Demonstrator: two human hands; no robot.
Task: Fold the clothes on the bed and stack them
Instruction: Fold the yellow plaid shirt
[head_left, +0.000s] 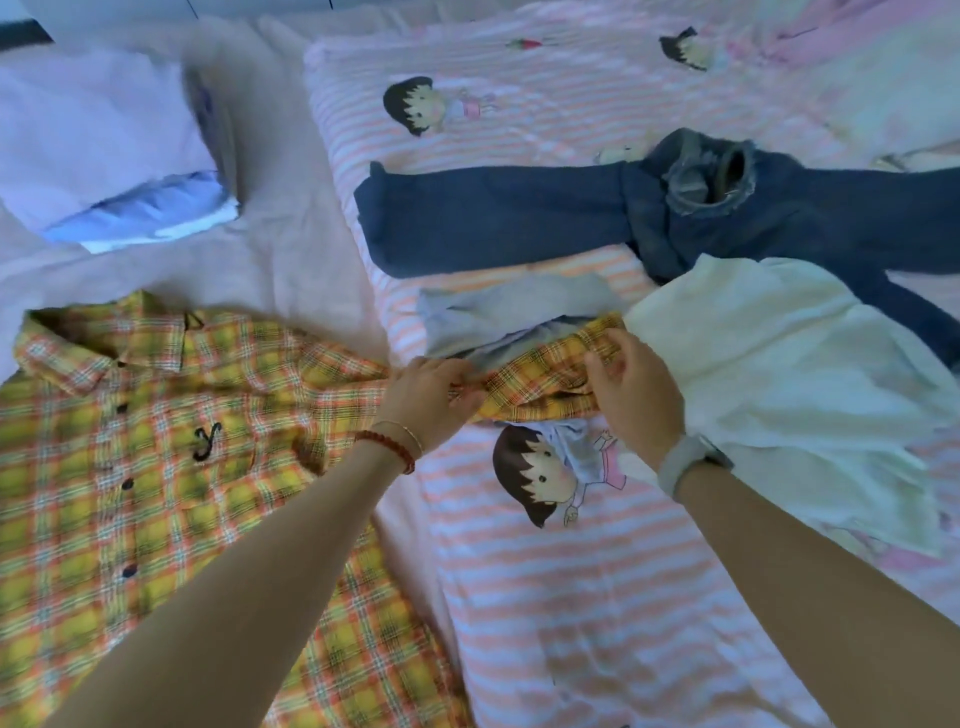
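A yellow and orange plaid shirt (156, 441) lies buttoned and face up on the left of the bed, collar toward the far side. Its right sleeve (540, 379) stretches out to the right. My left hand (431, 397) grips that sleeve near the shoulder. My right hand (631, 395) pinches the sleeve near its cuff. A grey garment (514, 306) lies crumpled just beyond the sleeve. Dark blue jeans (519, 218) are spread across the bed farther back. A white garment (789, 374) lies loose on the right, beside my right hand.
A pink striped quilt (597, 597) with cartoon prints covers the right half of the bed. A plain pink sheet (291, 260) covers the left half. A pillow with a blue edge (104, 150) sits at the far left.
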